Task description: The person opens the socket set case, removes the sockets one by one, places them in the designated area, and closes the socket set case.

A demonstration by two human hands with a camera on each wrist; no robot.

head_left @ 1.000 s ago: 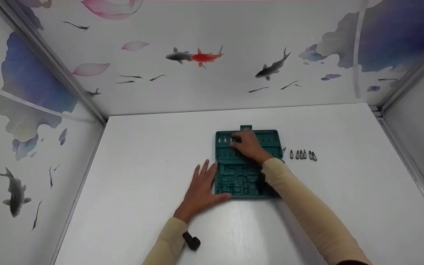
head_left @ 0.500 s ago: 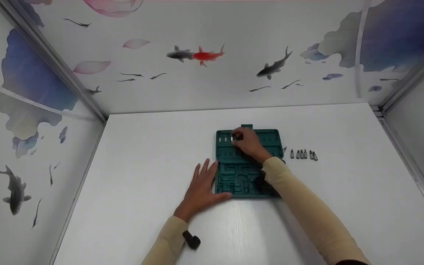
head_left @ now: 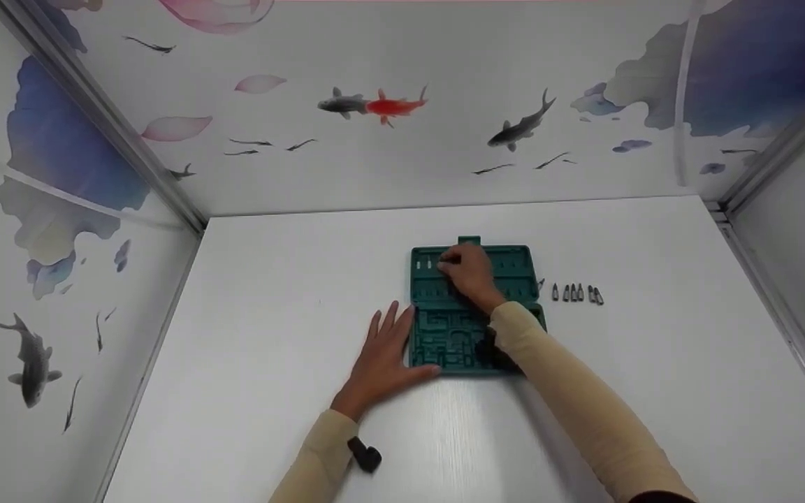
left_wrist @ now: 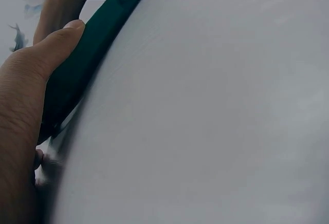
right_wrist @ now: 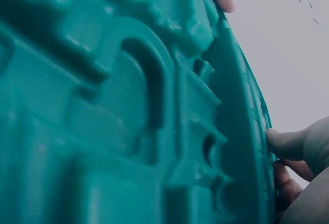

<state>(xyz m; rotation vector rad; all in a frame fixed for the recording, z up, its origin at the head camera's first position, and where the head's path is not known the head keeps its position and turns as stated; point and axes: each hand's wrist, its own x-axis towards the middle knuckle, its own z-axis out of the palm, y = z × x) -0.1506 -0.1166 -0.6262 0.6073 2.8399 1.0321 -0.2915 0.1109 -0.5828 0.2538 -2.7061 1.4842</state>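
Observation:
An open green plastic tool case (head_left: 444, 342) lies on the white table, its upper half away from the person. The left hand (head_left: 381, 360) rests spread along the case's left side, fingers straight and thumb at the near edge; the left wrist view shows that thumb (left_wrist: 64, 41) against the green wall. The right hand (head_left: 471, 271) reaches over the upper half, curled thumb and fingers pinching at the top row of slots, where they hide a small bit. Left of these fingertips, two silver bits (head_left: 423, 265) stand in their slots. In the right wrist view, the fingers (right_wrist: 288, 144) meet the case's edge.
Right of the case, several dark pointed bits (head_left: 573, 293) lie in a loose row on the table (head_left: 270, 293). A green latch tab (head_left: 469, 239) sticks out at the case's far edge. Walls printed with fish enclose the table at the back and sides.
The right forearm has shifted slightly left, and the fingertips now cover the silver bit that showed beside them half a second ago. The left hand and the case stay put.

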